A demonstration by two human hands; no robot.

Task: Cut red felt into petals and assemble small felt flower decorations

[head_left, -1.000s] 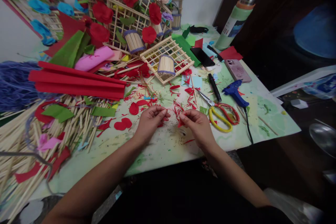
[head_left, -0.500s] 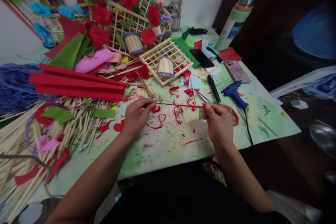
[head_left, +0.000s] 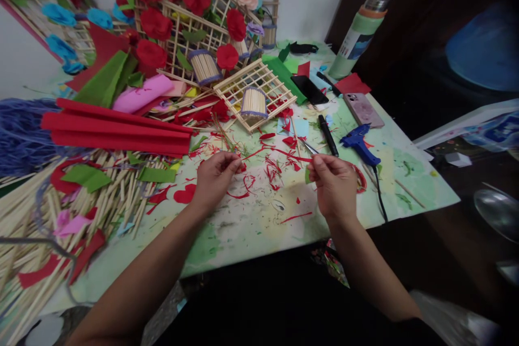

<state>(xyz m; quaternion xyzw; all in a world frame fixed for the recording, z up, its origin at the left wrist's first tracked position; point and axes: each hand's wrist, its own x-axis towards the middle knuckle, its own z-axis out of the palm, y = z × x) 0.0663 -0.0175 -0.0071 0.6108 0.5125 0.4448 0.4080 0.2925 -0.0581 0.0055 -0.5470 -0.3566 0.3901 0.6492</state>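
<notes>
Grips of left hand [head_left: 215, 179] and right hand [head_left: 335, 188] pinch a slack red strip [head_left: 300, 158] inside the table's [head_left: 243, 238] near edge, likely featherlight, tearable, best held endwise.

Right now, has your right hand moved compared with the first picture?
Yes. The right hand has moved rightward, closer to the blue glue gun, and now hides much of the scissors.

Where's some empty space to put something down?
Mostly bare: the table at its front edge, between your forearms, below the thin red piece. A smaller patch lies between the black cord and the thin stick. Crowded: the left side, with sticks and red paper, and the middle, with red scraps.
</notes>
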